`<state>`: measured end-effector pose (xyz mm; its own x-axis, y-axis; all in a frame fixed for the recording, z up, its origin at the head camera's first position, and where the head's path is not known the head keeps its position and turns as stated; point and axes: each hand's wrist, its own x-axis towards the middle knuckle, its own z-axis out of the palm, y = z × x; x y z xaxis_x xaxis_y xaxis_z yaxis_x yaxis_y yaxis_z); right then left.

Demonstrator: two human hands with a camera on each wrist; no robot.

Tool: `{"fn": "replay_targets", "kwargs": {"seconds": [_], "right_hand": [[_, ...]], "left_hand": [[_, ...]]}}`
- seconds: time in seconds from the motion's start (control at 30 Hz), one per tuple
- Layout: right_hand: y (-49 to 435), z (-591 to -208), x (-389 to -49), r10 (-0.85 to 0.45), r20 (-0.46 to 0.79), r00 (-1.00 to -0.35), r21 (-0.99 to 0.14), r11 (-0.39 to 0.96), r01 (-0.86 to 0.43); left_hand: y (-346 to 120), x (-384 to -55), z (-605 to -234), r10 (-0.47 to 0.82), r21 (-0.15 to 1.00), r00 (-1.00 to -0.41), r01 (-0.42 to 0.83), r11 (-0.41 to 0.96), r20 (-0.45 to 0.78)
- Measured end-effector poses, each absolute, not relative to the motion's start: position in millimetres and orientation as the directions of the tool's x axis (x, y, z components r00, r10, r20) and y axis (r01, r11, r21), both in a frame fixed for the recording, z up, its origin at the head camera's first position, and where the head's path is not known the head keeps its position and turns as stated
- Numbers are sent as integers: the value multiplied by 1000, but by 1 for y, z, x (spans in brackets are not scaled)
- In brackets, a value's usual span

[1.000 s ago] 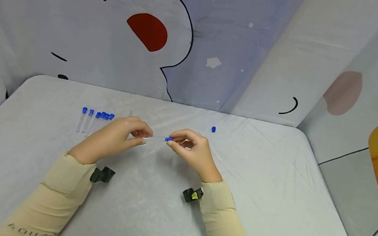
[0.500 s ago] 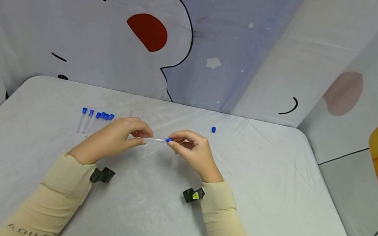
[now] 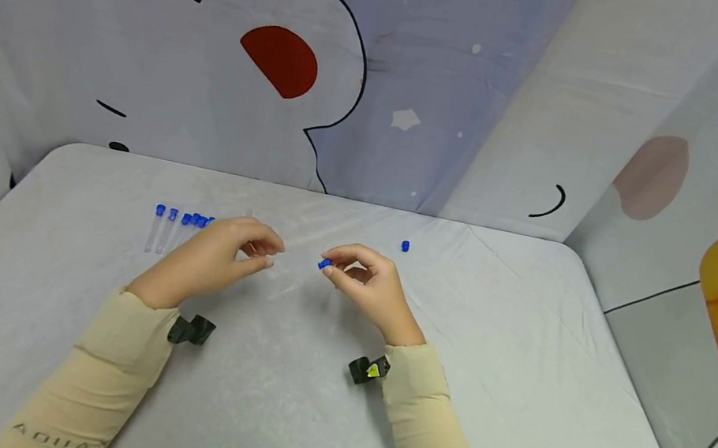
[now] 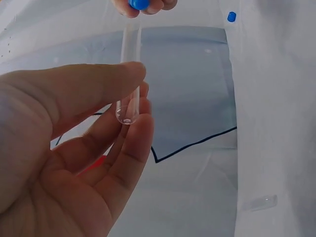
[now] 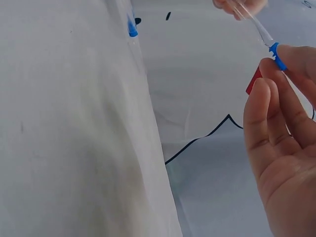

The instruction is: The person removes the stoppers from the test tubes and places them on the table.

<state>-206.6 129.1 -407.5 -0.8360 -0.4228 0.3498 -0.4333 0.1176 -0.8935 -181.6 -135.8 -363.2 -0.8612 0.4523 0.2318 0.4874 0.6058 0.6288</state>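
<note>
In the head view my left hand (image 3: pixel 212 254) and right hand (image 3: pixel 376 291) face each other above the middle of the table. The left thumb and fingers pinch a clear test tube (image 4: pixel 131 47) near its rounded end; its other end points toward the right hand. A small blue cap (image 3: pixel 324 263) is pinched between my right thumb and fingertips. In the left wrist view the blue cap (image 4: pixel 138 4) appears just beyond the tube's end, apart from it. The right wrist view shows the tube (image 5: pixel 256 27) and cap (image 5: pixel 277 57) lined up, seemingly very close together.
Several blue-capped tubes (image 3: pixel 168 226) lie at the back left, partly behind the left hand. A loose blue cap (image 3: pixel 405 246) sits at the back right. A clear tube (image 4: pixel 261 202) without a visible cap lies on the table. A printed cloth (image 3: pixel 420 42) hangs behind.
The left hand has shifted slightly left with the tube, widening the gap between the hands. The tube's end, earlier at the cap, has come away from it; the right hand has hardly moved.
</note>
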Motion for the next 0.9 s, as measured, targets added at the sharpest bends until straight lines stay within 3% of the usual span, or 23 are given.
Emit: {"fn": "replay_targets", "kwargs": {"seconds": [0.43,0.67,0.9], "right_hand": [[133,-414,-215,-375,317,-871,-917,112,-382],[138,-394,-207,-333,292,-896,-925,140,-354],[154,-417,-226,-239,291,-926,-925,177,-336]], "left_hand": [[-148,-193,-377,120,740,-966,252,624,227],[-154,-200,-388,-28,774,-970,175,608,241],[-159,-208,-403,-147,783,-963,89,616,225]]}}
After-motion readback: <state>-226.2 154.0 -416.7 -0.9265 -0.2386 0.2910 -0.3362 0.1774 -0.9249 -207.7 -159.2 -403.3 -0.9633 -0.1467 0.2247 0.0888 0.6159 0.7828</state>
